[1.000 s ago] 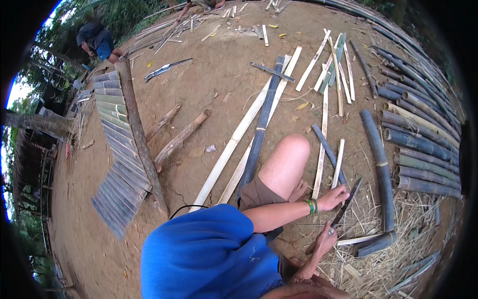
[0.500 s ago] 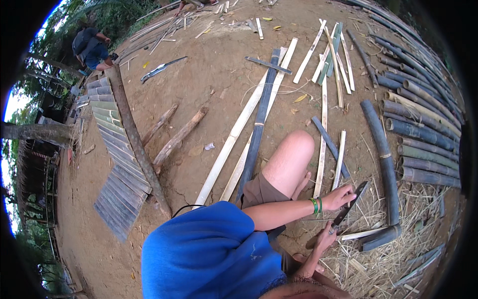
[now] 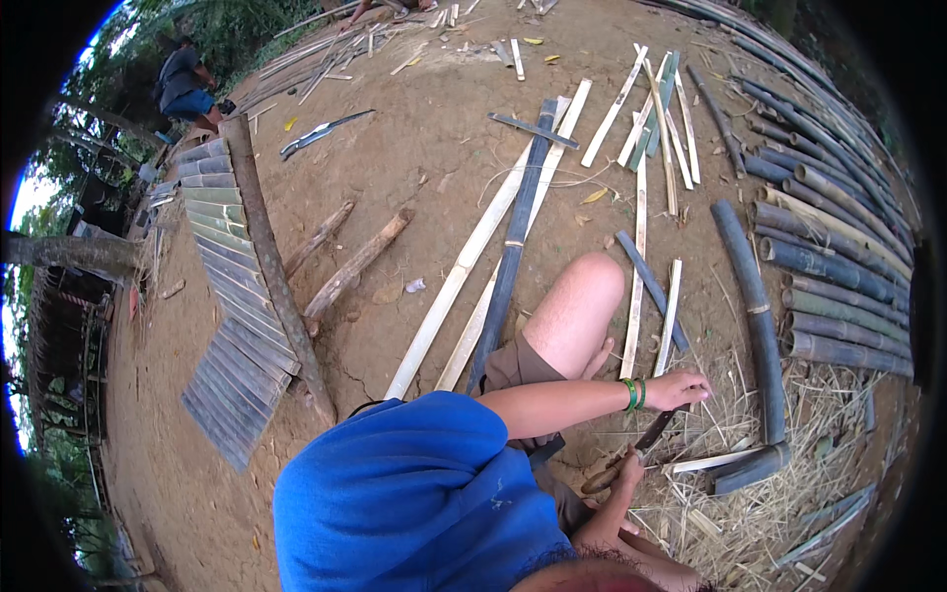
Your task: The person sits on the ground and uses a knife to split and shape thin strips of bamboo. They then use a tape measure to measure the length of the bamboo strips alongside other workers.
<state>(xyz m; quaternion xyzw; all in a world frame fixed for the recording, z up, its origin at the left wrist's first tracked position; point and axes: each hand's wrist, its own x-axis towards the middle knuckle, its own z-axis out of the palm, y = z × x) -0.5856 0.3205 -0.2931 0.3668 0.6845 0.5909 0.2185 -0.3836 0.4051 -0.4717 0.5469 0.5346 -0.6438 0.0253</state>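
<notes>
Right across the bare earth point(image 3: 414, 148), bamboo is being dealt with at every stage. On the right, a big row of dark bamboo lengths point(image 3: 838, 263) is laid side by side, round and whole, so plenty appears left unsplit. Over on the left, a run of slats point(image 3: 247, 288) is ranged along a wooden pole point(image 3: 271, 266); that portion looks laid out already, though whether it is fastened cannot be made out.

To the middle: long pale strips point(image 3: 469, 271) are set out beside a dark strip point(image 3: 513, 242), evidently split. Right of the hands, one thick bamboo stem point(image 3: 756, 308) is seen uncut along its length, with a short dark piece point(image 3: 750, 470) at its near end. Shavings point(image 3: 740, 528) are strewn all around, and much trimming can be judged done.

Now the knife point(image 3: 659, 428)! It is held low, left of the stem, its handle wrapped by the right hand point(image 3: 631, 467), blade angled far and right. By the blade's far end, the left hand point(image 3: 681, 390) is held out, fingers bent; whether anything is pinched there cannot be told. No strip is seen under the edge.
</notes>
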